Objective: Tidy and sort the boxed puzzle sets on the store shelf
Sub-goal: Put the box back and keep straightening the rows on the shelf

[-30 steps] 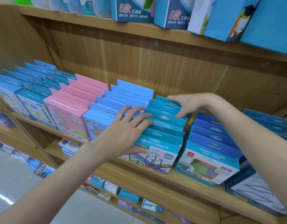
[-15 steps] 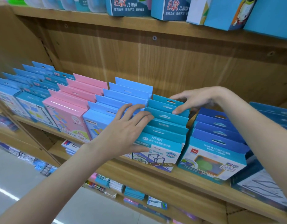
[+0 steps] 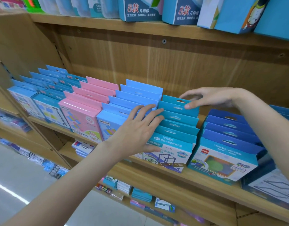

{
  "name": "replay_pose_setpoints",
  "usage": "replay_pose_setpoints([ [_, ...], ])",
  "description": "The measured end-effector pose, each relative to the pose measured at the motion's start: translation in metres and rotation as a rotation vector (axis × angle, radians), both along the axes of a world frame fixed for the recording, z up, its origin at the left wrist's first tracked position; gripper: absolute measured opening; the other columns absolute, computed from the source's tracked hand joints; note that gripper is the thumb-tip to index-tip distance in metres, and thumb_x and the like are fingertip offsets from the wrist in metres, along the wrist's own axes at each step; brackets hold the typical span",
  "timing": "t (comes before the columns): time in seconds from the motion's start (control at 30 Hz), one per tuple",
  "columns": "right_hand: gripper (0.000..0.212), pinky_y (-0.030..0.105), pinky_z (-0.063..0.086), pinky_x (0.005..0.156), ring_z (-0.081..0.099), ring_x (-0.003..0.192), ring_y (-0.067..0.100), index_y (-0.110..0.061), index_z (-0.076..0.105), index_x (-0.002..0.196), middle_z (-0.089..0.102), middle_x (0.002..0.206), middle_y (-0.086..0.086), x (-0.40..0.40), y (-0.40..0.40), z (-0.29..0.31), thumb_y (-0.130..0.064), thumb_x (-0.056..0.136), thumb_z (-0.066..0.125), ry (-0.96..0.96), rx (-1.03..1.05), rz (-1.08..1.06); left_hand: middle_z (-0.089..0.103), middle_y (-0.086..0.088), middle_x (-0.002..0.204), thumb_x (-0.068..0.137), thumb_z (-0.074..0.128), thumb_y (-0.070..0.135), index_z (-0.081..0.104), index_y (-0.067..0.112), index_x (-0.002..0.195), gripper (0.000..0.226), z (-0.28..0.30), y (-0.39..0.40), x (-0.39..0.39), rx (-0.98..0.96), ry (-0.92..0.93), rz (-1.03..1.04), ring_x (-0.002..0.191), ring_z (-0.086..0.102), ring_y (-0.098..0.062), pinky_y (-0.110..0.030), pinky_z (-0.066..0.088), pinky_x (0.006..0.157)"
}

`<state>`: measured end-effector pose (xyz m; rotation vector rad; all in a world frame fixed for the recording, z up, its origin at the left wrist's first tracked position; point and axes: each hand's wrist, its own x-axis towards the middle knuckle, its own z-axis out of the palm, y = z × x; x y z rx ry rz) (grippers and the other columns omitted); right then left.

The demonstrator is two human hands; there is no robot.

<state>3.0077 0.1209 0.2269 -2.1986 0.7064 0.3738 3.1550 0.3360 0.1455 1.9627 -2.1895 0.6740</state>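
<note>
Head view: both hands' grips apart — left hand [image 3: 137, 129], right hand [image 3: 210, 97] — on teal boxes [image 3: 178, 126].

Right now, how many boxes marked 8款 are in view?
2. Both stand on the top shelf: the left box near mid-frame, the right box beside it. More may be cut off or hidden.

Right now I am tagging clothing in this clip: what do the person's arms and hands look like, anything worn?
Both forearms are bare as far as the frame shows, with no sleeve in view. The left hand and right hand wear no gloves, and no rings, watch or bracelet are visible. Nails look short.
</note>
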Motion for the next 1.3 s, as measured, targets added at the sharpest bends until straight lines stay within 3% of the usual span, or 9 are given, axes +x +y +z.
replay_pose_setpoints([
  [0.1, 0.055, 0.03, 0.032, 0.103, 0.049, 0.117, 0.008, -0.036, 0.049, 0.122, 0.056, 0.126, -0.006, -0.014, 0.002, 0.01, -0.044, 0.069, 0.063, -0.06, -0.023, -0.029, 0.05, -0.012, 0.13, 0.065, 0.063, 0.065, 0.043, 0.007, 0.119, 0.081, -0.001, 0.001, 0.001, -0.014, 0.006, -0.001, 0.124, 0.032, -0.03, -0.046, 0.026, 0.101],
  [0.2, 0.067, 0.036, 0.034, 0.108, 0.046, 0.122, 0.01, -0.041, 0.04, 0.129, 0.044, 0.138, -0.01, -0.029, 0.005, 0.012, -0.04, 0.069, 0.07, 0.003, -0.067, 0.028, 0.049, -0.013, 0.13, 0.066, 0.063, 0.065, 0.045, 0.007, 0.12, 0.082, -0.001, 0.002, 0.0, -0.017, -0.01, 0.006, 0.123, 0.034, -0.031, -0.046, 0.028, 0.1],
  [0.33, 0.09, 0.024, 0.033, 0.097, 0.042, 0.123, 0.011, -0.044, 0.013, 0.141, 0.023, 0.147, -0.015, -0.032, 0.016, 0.003, -0.028, 0.076, 0.073, 0.138, -0.202, 0.121, 0.037, -0.019, 0.141, 0.063, 0.067, 0.063, 0.045, 0.005, 0.124, 0.087, 0.001, 0.001, 0.001, -0.001, -0.037, 0.01, 0.125, 0.034, -0.034, -0.047, 0.027, 0.1],
  [0.4, 0.096, 0.023, 0.035, 0.093, 0.04, 0.12, 0.01, -0.041, 0.01, 0.142, 0.025, 0.147, -0.012, -0.029, 0.021, -0.004, -0.025, 0.074, 0.076, 0.113, -0.287, 0.141, 0.038, -0.019, 0.141, 0.061, 0.067, 0.063, 0.048, 0.004, 0.124, 0.088, 0.001, -0.001, 0.001, 0.011, -0.049, 0.016, 0.124, 0.038, -0.035, -0.049, 0.032, 0.1],
  [0.63, 0.098, 0.039, 0.04, 0.099, 0.044, 0.116, 0.014, -0.042, 0.017, 0.138, 0.044, 0.135, -0.008, -0.02, 0.031, -0.016, -0.031, 0.065, 0.081, 0.003, -0.52, 0.158, 0.045, -0.018, 0.136, 0.055, 0.075, 0.059, 0.053, 0.004, 0.118, 0.087, 0.002, 0.0, 0.002, 0.017, -0.03, 0.0, 0.122, 0.044, -0.035, -0.048, 0.037, 0.098],
  [0.93, 0.083, 0.034, 0.035, 0.105, 0.039, 0.125, 0.011, -0.039, 0.025, 0.137, 0.032, 0.144, -0.007, -0.039, 0.037, 0.004, -0.037, 0.071, 0.075, -0.063, -0.401, 0.067, 0.045, -0.015, 0.137, 0.057, 0.076, 0.054, 0.044, 0.002, 0.13, 0.095, -0.001, 0.005, 0.006, -0.008, -0.053, -0.019, 0.126, 0.03, -0.03, -0.045, 0.021, 0.104],
  [1.03, 0.092, 0.037, 0.027, 0.111, 0.028, 0.134, 0.01, -0.042, 0.017, 0.14, 0.024, 0.149, -0.011, -0.047, 0.048, 0.013, -0.041, 0.069, 0.076, 0.013, -0.393, 0.094, 0.048, -0.013, 0.135, 0.058, 0.075, 0.053, 0.043, 0.003, 0.131, 0.094, -0.001, 0.007, 0.007, 0.003, -0.04, -0.021, 0.126, 0.03, -0.029, -0.045, 0.022, 0.103],
  [1.17, 0.111, 0.047, 0.011, 0.115, 0.016, 0.14, 0.023, -0.039, -0.007, 0.143, 0.005, 0.156, -0.002, -0.042, 0.062, -0.01, -0.04, 0.07, 0.076, 0.138, -0.541, 0.136, 0.05, -0.013, 0.133, 0.058, 0.076, 0.052, 0.044, 0.002, 0.13, 0.093, -0.001, 0.007, 0.007, 0.002, -0.034, -0.024, 0.126, 0.031, -0.029, -0.044, 0.022, 0.102],
  [1.3, 0.112, 0.045, 0.011, 0.115, 0.019, 0.139, 0.026, -0.037, -0.011, 0.143, 0.015, 0.153, 0.002, -0.039, 0.067, -0.015, -0.037, 0.072, 0.075, 0.089, -0.554, 0.088, 0.049, -0.013, 0.133, 0.058, 0.077, 0.052, 0.044, 0.002, 0.13, 0.094, 0.0, 0.006, 0.007, 0.03, -0.039, -0.016, 0.126, 0.031, -0.029, -0.044, 0.023, 0.102],
])
